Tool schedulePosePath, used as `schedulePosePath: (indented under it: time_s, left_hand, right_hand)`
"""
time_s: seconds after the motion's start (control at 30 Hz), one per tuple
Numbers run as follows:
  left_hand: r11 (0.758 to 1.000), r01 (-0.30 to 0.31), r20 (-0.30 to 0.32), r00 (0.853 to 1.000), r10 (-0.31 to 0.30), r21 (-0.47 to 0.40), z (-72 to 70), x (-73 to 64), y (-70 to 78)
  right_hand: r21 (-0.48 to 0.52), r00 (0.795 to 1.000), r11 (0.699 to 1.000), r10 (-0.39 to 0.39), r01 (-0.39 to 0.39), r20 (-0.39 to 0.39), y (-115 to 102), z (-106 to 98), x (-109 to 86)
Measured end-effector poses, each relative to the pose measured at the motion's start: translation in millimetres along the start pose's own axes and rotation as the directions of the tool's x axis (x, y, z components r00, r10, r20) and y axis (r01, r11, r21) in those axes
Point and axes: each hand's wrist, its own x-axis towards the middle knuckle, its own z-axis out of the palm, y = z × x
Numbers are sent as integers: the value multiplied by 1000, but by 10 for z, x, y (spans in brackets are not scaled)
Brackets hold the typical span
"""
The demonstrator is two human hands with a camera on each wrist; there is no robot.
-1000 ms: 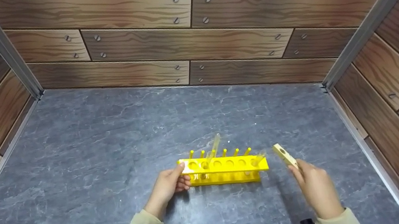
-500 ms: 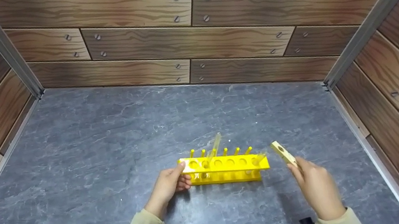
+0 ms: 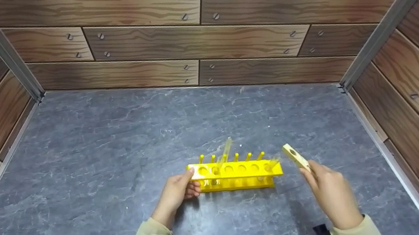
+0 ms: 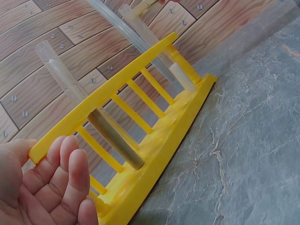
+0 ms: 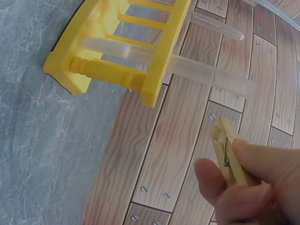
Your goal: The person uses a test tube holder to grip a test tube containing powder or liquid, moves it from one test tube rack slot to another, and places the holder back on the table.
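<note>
My left hand (image 3: pixel 177 191) grips the left end of a yellow test tube rack (image 3: pixel 242 174), thumb on the top plate and fingers below it. A clear test tube (image 3: pixel 226 149) leans in a hole near that hand; its lower part (image 4: pixel 115 138) looks dark brown in the left wrist view. At the rack's right end another clear test tube (image 5: pixel 206 77) stands with white stuff (image 5: pixel 110 48) low inside. My right hand (image 3: pixel 333 192) pinches a wooden test tube clamp (image 5: pixel 229 150) between thumb and fingers. The clamp's tip points at the right-end tube, a short gap away.
A row of yellow pegs (image 3: pixel 237 157) rises along the rack's back side. The grey marbled tabletop (image 3: pixel 115 147) spreads around it, bounded by wood-patterned walls (image 3: pixel 141 41) with grey metal corner strips (image 3: pixel 387 14).
My right hand has shifted slightly up and left, bringing the clamp's tip a little nearer the rack. The left hand keeps its hold on the rack, and the tubes stay in place.
</note>
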Motion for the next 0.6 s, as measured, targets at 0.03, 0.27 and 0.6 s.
schedulePosePath:
  time_s: [0.03, 0.27, 0.6]
  left_hand:
    - [1000, -1, -1, 1000, 1, -1, 3, 1, -4]
    - [1000, -12, 7, 1000, 12, -12, 11, -12, 10]
    - [1000, -18, 18, 1000, 19, -22, 4, -26, 19]
  right_hand:
    - [0, 1000, 1000, -4, 4, -1, -5, -7, 0]
    - [-2, 999, 999, -35, 35, -29, -57, -57, 2]
    - [-7, 998, 999, -52, 52, -37, -131, -100, 2]
